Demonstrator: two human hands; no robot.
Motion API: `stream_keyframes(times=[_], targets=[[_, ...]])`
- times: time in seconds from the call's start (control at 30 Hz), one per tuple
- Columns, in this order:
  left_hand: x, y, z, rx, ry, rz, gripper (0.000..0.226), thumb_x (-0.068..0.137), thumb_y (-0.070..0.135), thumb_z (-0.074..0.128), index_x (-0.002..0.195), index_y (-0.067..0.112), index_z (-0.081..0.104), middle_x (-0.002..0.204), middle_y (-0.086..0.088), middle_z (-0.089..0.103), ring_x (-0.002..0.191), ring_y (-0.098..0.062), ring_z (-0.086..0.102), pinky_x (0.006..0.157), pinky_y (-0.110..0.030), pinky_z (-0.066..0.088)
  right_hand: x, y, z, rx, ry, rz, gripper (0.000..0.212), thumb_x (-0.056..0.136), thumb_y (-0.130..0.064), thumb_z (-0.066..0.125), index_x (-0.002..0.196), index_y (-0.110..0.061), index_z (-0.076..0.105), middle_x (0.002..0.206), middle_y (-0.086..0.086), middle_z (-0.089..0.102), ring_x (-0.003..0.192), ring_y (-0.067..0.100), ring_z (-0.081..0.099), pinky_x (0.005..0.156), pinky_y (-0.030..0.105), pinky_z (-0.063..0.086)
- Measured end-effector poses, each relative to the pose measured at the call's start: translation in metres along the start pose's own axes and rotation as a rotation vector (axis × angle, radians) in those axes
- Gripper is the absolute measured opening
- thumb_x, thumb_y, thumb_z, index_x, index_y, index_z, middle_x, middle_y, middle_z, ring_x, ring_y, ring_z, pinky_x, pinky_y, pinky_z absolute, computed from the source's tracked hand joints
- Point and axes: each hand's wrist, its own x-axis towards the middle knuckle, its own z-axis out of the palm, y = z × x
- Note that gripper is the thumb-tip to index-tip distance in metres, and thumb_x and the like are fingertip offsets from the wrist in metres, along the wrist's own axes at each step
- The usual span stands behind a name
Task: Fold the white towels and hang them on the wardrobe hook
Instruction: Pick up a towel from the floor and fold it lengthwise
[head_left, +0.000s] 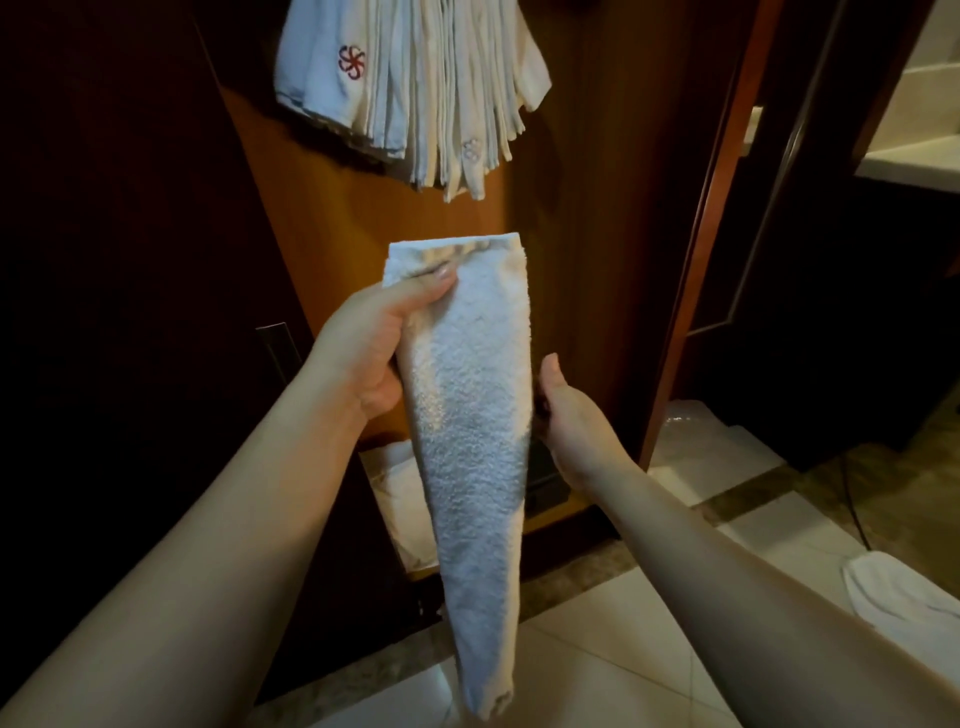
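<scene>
Fingers of left hand (371, 345) pinch folded towel (470, 431) | right hand (569, 410) fingers relaxed, touching towel edge

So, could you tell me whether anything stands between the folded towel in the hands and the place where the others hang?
Nothing visible does. The folded towel, held by the left hand, hangs below the hung towels, with only bare wardrobe panel behind the gap. The hook itself is out of view.

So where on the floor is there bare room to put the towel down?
Bare pale tiles lie between the hanging end of the held towel and the right forearm. Crowded: a white towel lies on the floor at far right, and white cloth sits in the wardrobe bottom.
</scene>
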Motion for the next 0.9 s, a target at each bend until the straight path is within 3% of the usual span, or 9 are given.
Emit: stream_keyframes(times=[0.13, 0.23, 0.3, 0.33, 0.43, 0.5, 0.67, 0.77, 0.9], targets=[[0.001, 0.006, 0.006, 0.046, 0.028, 0.008, 0.033, 0.083, 0.021, 0.073, 0.113, 0.009, 0.068, 0.105, -0.009, 0.076, 0.099, -0.026, 0.073, 0.085, -0.042, 0.058, -0.001, -0.005, 0.005, 0.14, -0.091, -0.021, 0.063, 0.08, -0.081, 0.041, 0.114, -0.038, 0.072, 0.13, -0.007, 0.068, 0.13, 0.011, 0.055, 0.119, 0.047, 0.031], [0.004, 0.01, 0.011, 0.056, 0.105, 0.051, 0.026, 0.089, 0.021, 0.071, 0.112, 0.011, 0.068, 0.103, -0.005, 0.077, 0.095, -0.021, 0.074, 0.08, -0.039, 0.059, -0.005, -0.004, 0.009, 0.101, -0.138, -0.042, 0.078, 0.076, -0.087, 0.044, 0.129, -0.034, 0.061, 0.138, -0.003, 0.062, 0.133, 0.013, 0.052, 0.118, 0.048, 0.033], [0.007, 0.011, 0.012, 0.058, 0.161, 0.094, 0.023, 0.088, 0.022, 0.073, 0.109, 0.014, 0.069, 0.1, -0.001, 0.077, 0.093, -0.017, 0.075, 0.08, -0.038, 0.058, -0.007, 0.0, 0.011, -0.023, -0.121, -0.083, 0.095, 0.072, -0.091, 0.051, 0.144, -0.029, 0.04, 0.146, 0.0, 0.052, 0.132, 0.016, 0.053, 0.114, 0.05, 0.039], [0.009, 0.011, 0.012, 0.058, 0.183, 0.114, 0.022, 0.088, 0.023, 0.073, 0.108, 0.015, 0.07, 0.099, 0.0, 0.078, 0.092, -0.016, 0.075, 0.082, -0.039, 0.058, -0.007, 0.002, 0.011, -0.039, -0.099, -0.104, 0.093, 0.07, -0.085, 0.059, 0.143, -0.035, 0.032, 0.147, -0.001, 0.049, 0.13, 0.015, 0.055, 0.112, 0.048, 0.043], [0.01, 0.012, 0.013, 0.059, 0.22, 0.152, 0.021, 0.088, 0.025, 0.074, 0.108, 0.017, 0.07, 0.098, 0.003, 0.078, 0.09, -0.013, 0.075, 0.082, -0.039, 0.057, -0.01, 0.004, 0.012, 0.054, -0.046, -0.176, 0.068, 0.066, -0.062, 0.075, 0.117, -0.057, 0.031, 0.138, -0.002, 0.051, 0.118, 0.012, 0.063, 0.1, 0.04, 0.055], [0.011, 0.013, 0.013, 0.059, 0.224, 0.164, 0.022, 0.088, 0.027, 0.074, 0.109, 0.018, 0.07, 0.099, 0.004, 0.077, 0.09, -0.012, 0.074, 0.08, -0.038, 0.056, -0.012, 0.005, 0.015, -0.04, 0.009, -0.221, 0.055, 0.073, -0.057, 0.077, 0.104, -0.066, 0.033, 0.13, -0.004, 0.053, 0.11, 0.012, 0.065, 0.094, 0.042, 0.058], [0.011, 0.02, 0.011, 0.071, 0.174, 0.176, 0.022, 0.087, 0.026, 0.073, 0.107, 0.017, 0.071, 0.102, 0.001, 0.077, 0.094, -0.014, 0.074, 0.081, -0.037, 0.055, -0.016, -0.007, 0.016, -0.237, 0.089, -0.285, 0.024, 0.092, -0.053, 0.061, 0.103, -0.033, 0.054, 0.1, 0.003, 0.068, 0.088, 0.019, 0.069, 0.081, 0.049, 0.058], [0.01, 0.028, 0.007, 0.048, 0.1, 0.177, 0.019, 0.088, 0.025, 0.07, 0.105, 0.017, 0.07, 0.103, -0.001, 0.077, 0.098, -0.018, 0.073, 0.084, -0.037, 0.056, -0.021, -0.018, 0.012, -0.212, 0.084, -0.295, 0.025, 0.095, -0.055, 0.047, 0.101, -0.032, 0.052, 0.092, -0.003, 0.065, 0.079, 0.007, 0.064, 0.073, 0.035, 0.054], [0.011, 0.038, 0.005, 0.008, 0.016, 0.207, 0.017, 0.086, 0.023, 0.068, 0.102, 0.017, 0.068, 0.099, 0.0, 0.076, 0.1, -0.021, 0.073, 0.083, -0.037, 0.058, -0.024, -0.024, 0.015, -0.172, 0.098, -0.34, 0.026, 0.094, -0.057, 0.037, 0.099, -0.035, 0.049, 0.094, 0.018, 0.06, 0.078, 0.017, 0.055, 0.071, 0.044, 0.048]])
